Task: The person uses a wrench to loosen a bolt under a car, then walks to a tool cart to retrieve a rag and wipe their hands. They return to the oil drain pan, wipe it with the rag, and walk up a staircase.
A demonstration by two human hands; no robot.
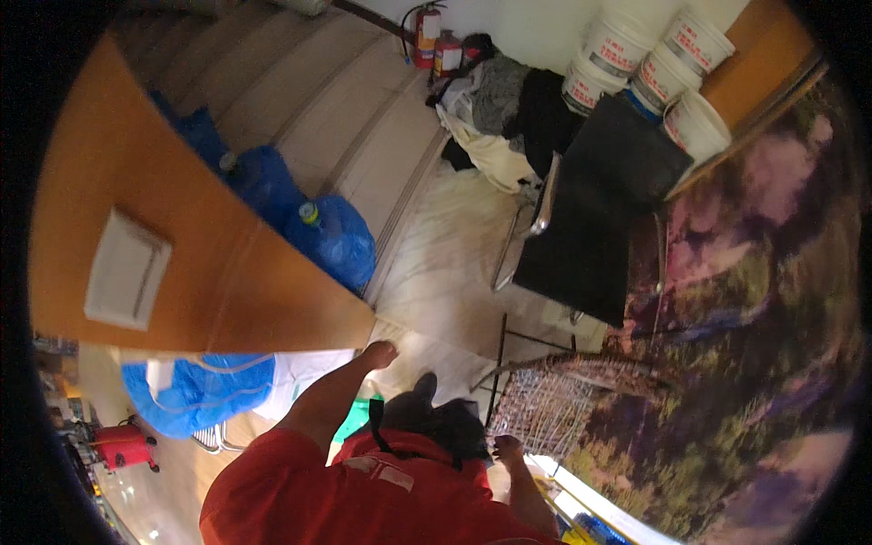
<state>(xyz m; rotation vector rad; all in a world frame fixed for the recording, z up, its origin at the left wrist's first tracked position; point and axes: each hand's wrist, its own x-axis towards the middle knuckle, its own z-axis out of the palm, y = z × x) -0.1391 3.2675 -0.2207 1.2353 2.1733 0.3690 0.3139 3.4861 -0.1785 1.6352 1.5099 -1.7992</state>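
Observation:
My left hand (pixel 381 354) is held out in front of me with its fingers curled in, beside the lower corner of a wooden panel (pixel 227 263). Nothing shows in it. Low at my right side is my right hand (pixel 508 450), its fingers also curled and no object visible in them. Closest to it is a woven wicker-like seat or basket (pixel 549 404) on a dark frame; I cannot tell whether they touch. A green item (pixel 357 418), partly hidden by my body, shows below my left forearm.
Stairs (pixel 318 100) rise ahead, with blue plastic bags (pixel 336 241) on the left. Fire extinguishers (pixel 427 41) and a heap of clothes (pixel 500 113) lie beyond. A black chair (pixel 599 200) stands before stacked white buckets (pixel 618 45). A patterned surface (pixel 754 300) runs along the right.

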